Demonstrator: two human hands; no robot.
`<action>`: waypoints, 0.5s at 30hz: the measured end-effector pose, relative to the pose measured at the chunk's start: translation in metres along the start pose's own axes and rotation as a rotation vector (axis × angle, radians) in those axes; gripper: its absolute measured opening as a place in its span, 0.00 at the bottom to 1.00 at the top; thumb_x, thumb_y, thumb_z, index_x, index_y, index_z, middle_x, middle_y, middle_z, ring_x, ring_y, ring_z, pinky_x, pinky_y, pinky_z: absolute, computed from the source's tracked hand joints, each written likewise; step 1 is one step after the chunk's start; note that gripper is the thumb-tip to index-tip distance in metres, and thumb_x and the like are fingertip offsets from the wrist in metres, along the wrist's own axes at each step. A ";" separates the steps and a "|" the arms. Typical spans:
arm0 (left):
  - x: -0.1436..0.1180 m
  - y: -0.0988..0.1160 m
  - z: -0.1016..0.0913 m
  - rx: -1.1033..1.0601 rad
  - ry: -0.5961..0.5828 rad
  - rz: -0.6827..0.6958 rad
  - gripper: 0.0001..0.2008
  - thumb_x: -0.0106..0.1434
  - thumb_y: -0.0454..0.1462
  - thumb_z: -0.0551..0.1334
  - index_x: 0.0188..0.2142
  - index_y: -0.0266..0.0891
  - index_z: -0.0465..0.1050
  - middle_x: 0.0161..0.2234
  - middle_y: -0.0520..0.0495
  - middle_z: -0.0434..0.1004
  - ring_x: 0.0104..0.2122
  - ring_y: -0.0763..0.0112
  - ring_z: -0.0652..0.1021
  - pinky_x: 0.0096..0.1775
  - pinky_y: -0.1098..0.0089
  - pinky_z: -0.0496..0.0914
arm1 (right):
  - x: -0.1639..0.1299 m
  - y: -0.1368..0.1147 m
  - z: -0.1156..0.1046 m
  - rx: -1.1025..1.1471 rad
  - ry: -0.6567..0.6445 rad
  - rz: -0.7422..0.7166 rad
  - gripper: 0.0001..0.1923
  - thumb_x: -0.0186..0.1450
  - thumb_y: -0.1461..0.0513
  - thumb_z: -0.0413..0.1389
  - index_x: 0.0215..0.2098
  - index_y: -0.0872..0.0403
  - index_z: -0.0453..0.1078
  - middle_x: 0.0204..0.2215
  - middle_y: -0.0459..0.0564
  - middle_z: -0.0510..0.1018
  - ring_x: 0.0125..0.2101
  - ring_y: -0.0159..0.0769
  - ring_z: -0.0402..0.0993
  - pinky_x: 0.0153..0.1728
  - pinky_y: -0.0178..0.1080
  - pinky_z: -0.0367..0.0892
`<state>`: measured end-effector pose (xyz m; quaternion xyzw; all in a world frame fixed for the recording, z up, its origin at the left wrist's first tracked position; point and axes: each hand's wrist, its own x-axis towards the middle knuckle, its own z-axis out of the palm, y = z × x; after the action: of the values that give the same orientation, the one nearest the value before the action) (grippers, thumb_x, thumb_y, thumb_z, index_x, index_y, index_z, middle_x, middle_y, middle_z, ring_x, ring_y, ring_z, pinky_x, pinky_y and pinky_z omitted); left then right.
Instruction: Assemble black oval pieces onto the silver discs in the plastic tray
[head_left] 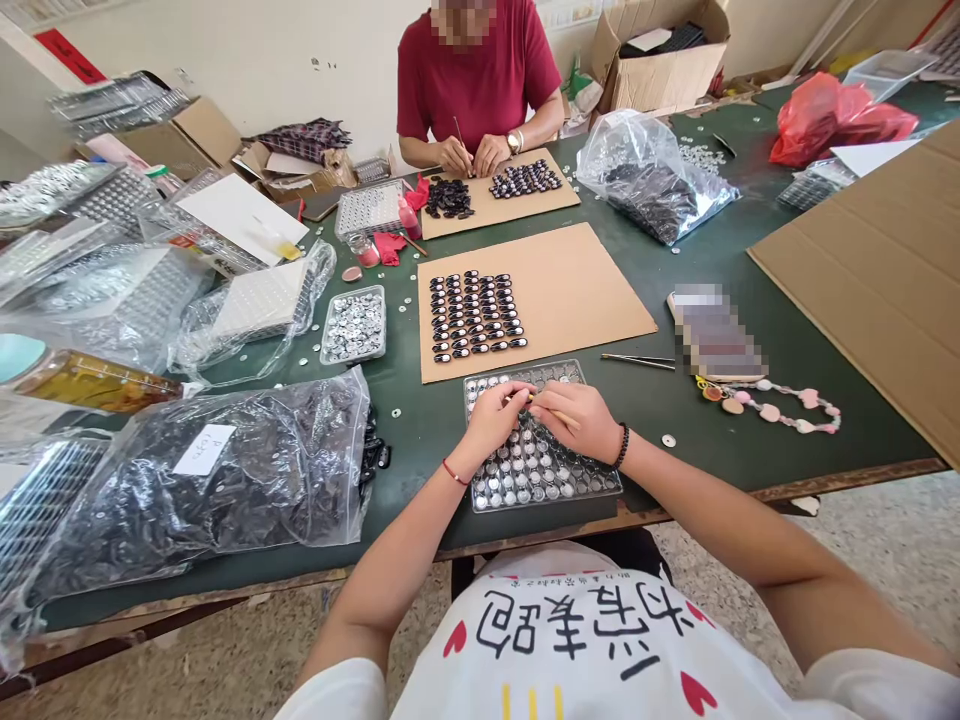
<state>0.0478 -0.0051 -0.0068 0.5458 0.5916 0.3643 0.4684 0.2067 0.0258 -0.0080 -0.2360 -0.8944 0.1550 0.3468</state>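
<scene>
My left hand (499, 415) is closed in a pinch over the clear plastic tray (544, 490), on a small dark piece mostly hidden by the fingertips. Against it, my right hand (574, 415) grips a thin tan stick (564, 420), its tip meeting the left fingertips. Rows of round silvery discs (517, 470) fill much of the tray beneath both hands. Just beyond lies a cardboard sheet (577, 290), with small black pieces bearing white tops (476, 310) lined up on its left half.
Across the table, a person in a red shirt (480, 90) works over another cardboard sheet (450, 225). A bag of black parts (247, 470) and a box of discs (354, 325) lie left. Tweezers (637, 361), a phone (716, 335) and a large cardboard flap (870, 260) are right.
</scene>
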 end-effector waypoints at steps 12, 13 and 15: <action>0.000 -0.002 0.003 -0.112 0.161 -0.010 0.12 0.58 0.41 0.53 0.35 0.36 0.69 0.23 0.50 0.70 0.21 0.76 0.68 0.23 0.75 0.60 | 0.014 0.011 -0.009 1.254 0.218 0.692 0.20 0.64 0.50 0.43 0.21 0.54 0.55 0.13 0.39 0.57 0.11 0.24 0.53 0.12 0.30 0.51; 0.000 -0.001 0.003 -0.118 0.153 -0.015 0.12 0.58 0.41 0.53 0.35 0.35 0.69 0.23 0.50 0.70 0.21 0.76 0.68 0.23 0.75 0.59 | 0.014 0.013 -0.009 1.279 0.241 0.684 0.20 0.63 0.51 0.44 0.19 0.54 0.52 0.13 0.39 0.56 0.11 0.24 0.53 0.13 0.30 0.51; -0.001 0.002 0.003 -0.132 0.131 -0.011 0.14 0.58 0.42 0.53 0.36 0.35 0.69 0.23 0.49 0.70 0.20 0.77 0.67 0.23 0.75 0.58 | 0.016 0.017 -0.010 1.258 0.253 0.659 0.21 0.62 0.51 0.47 0.17 0.54 0.49 0.13 0.39 0.54 0.11 0.22 0.49 0.13 0.30 0.48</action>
<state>0.0514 -0.0065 -0.0060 0.4854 0.5988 0.4347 0.4657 0.2088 0.0497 0.0004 -0.2653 -0.4708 0.7088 0.4533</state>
